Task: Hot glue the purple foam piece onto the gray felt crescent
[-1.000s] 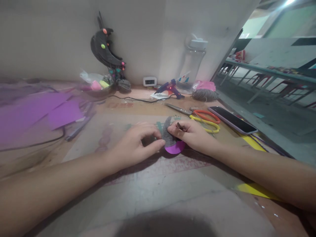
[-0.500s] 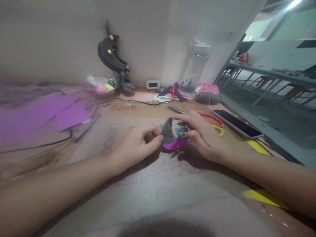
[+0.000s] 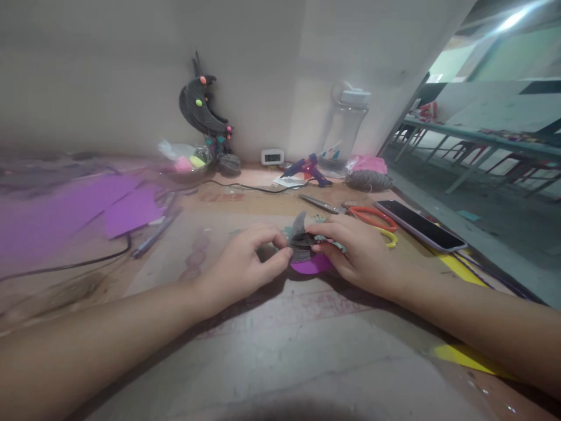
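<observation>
Low over the table, a small grey yarn-wrapped crescent (image 3: 300, 229) has its pointed tip up and a purple paper piece (image 3: 312, 266) along its lower side. My left hand (image 3: 252, 257) is closed, thumb and index finger pinching the crescent's left edge. My right hand (image 3: 350, 245) is closed too, its fingertips pinched at the crescent's right side around a dark piece with teal bits (image 3: 325, 239). Fingers cover part of that dark piece, so I cannot tell whether it is joined to the crescent.
Behind my hands lie orange-and-yellow scissors (image 3: 372, 217), a glue gun (image 3: 307, 169) and a small clock (image 3: 272, 156). A phone (image 3: 421, 225) rests at right; purple paper sheets (image 3: 131, 207) and a pen (image 3: 153, 237) at left. A bottle (image 3: 346, 128) and grey yarn (image 3: 369, 180) stand farther back.
My right fingers have come down from the crescent's tip and closed around the dark piece, which has shifted left against the crescent. My left hand keeps its pinch. The view has tilted slightly.
</observation>
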The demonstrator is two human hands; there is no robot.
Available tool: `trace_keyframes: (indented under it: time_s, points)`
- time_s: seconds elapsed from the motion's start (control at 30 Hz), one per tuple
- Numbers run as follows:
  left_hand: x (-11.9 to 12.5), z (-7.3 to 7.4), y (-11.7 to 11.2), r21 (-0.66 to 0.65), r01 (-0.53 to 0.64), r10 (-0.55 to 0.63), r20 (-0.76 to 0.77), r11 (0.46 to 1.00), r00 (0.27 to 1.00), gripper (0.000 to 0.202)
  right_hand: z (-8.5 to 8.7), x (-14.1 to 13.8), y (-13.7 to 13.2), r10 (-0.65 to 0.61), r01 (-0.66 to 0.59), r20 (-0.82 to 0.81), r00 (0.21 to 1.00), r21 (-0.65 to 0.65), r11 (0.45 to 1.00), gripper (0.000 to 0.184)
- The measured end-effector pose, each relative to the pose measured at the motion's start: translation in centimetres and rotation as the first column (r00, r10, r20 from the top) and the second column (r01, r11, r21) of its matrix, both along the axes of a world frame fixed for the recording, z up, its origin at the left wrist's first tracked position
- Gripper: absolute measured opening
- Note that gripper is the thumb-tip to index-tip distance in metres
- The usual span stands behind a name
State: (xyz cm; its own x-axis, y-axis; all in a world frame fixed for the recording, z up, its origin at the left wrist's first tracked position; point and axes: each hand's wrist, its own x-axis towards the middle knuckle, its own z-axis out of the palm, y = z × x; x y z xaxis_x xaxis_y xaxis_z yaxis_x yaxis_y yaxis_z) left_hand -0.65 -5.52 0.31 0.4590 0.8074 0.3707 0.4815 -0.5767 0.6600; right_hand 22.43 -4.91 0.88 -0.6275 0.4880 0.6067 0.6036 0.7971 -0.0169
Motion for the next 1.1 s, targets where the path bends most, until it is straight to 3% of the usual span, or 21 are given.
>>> trace_keyframes:
  time_s: [0.3,0.67,0.9,1.1]
  points:
    - [0.14,0.08,0.11,0.094,0.023,-0.021,-0.019,0.995,1.000,0.013,-0.09,-0.22,-0.13,-0.001,0.001,0.006,1.000,0.013,1.000,0.019]
    - [-0.03,-0.26,0.11,0.203,0.032,-0.021,-0.057,0.979,0.998,0.013,-0.17,-0.34,-0.14,-0.020,0.016,-0.033,0.999,-0.115,0.993,0.018]
    - [0.16,-0.07,0.03,0.203,0.033,-0.022,-0.056,0.979,0.998,0.014,0.03,-0.58,-0.13,-0.018,-0.009,-0.119,0.993,-0.227,0.974,0.014]
    - [0.09,0.03,-0.09,0.177,0.022,-0.006,-0.090,0.984,0.996,0.015,-0.21,-0.48,-0.15,-0.025,-0.012,-0.150,0.988,-0.240,0.971,0.013]
